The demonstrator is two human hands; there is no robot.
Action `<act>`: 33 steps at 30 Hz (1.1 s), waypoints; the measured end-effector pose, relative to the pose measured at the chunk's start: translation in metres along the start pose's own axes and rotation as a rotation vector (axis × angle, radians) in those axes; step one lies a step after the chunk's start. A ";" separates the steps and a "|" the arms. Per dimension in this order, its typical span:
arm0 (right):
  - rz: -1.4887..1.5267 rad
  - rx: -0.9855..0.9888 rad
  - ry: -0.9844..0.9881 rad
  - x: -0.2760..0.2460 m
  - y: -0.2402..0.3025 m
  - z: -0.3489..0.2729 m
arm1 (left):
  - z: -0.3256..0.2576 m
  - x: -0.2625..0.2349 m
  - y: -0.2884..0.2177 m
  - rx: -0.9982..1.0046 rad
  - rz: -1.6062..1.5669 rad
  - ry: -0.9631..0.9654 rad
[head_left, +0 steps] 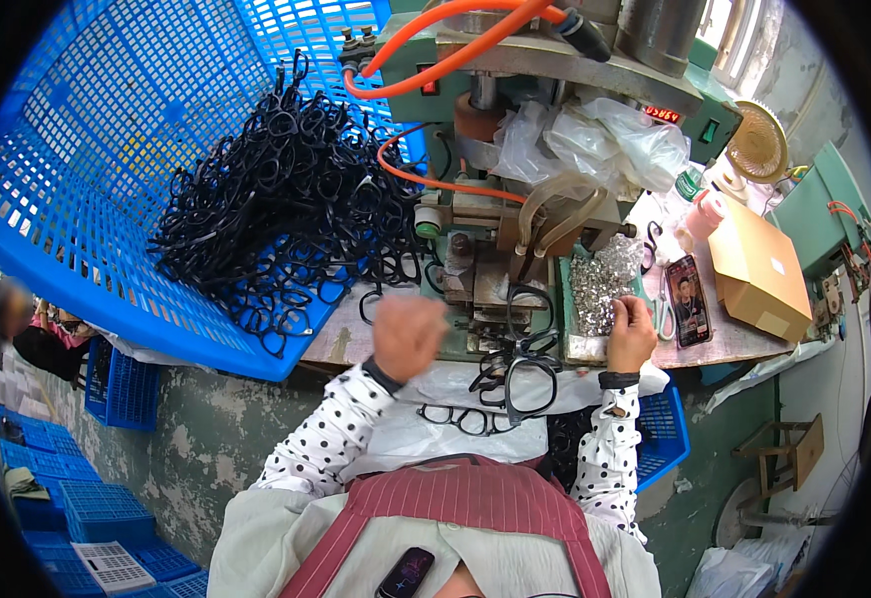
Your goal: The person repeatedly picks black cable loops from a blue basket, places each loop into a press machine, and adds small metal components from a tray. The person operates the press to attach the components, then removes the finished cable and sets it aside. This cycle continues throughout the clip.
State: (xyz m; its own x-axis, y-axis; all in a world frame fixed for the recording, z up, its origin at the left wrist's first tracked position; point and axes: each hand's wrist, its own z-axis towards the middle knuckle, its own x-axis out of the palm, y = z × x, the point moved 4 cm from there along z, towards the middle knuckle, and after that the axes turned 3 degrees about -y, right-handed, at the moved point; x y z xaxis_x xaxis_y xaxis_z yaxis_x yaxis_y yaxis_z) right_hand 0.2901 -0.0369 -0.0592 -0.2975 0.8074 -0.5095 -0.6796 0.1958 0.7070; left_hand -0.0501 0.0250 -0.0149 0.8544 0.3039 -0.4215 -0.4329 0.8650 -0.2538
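Observation:
My left hand [409, 334] is smeared by motion between the blue basket and the press, so its fingers cannot be read. My right hand [632, 339] is at the near right edge of a tray heaped with small shiny metal parts [595, 289]. Its thumb and fingers are pinched together; whatever is between them is too small to name. Between my hands, black eyeglass frames [532, 411] hang at the front of the green press [475, 214]. Another dark frame [467, 421] rests on the white plastic over my lap.
A large blue basket [47, 239] with a heap of black eyeglass frames [286, 169] stands at the left. Right of the tray are scissors [665, 317], a phone [688, 299] and a cardboard box [757, 269]. An orange hose [435, 30] loops over the press.

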 end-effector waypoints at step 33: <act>0.573 0.009 0.136 -0.003 0.115 0.003 | 0.066 0.020 -0.073 0.300 -0.326 0.182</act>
State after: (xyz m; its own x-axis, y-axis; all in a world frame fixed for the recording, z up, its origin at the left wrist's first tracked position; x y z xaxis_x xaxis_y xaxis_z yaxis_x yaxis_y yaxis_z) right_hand 0.2147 -0.0153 0.0246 -0.6993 0.7073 -0.1033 -0.3794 -0.2448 0.8922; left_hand 0.0174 -0.0053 0.0527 0.8560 -0.0537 -0.5143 -0.0260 0.9889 -0.1466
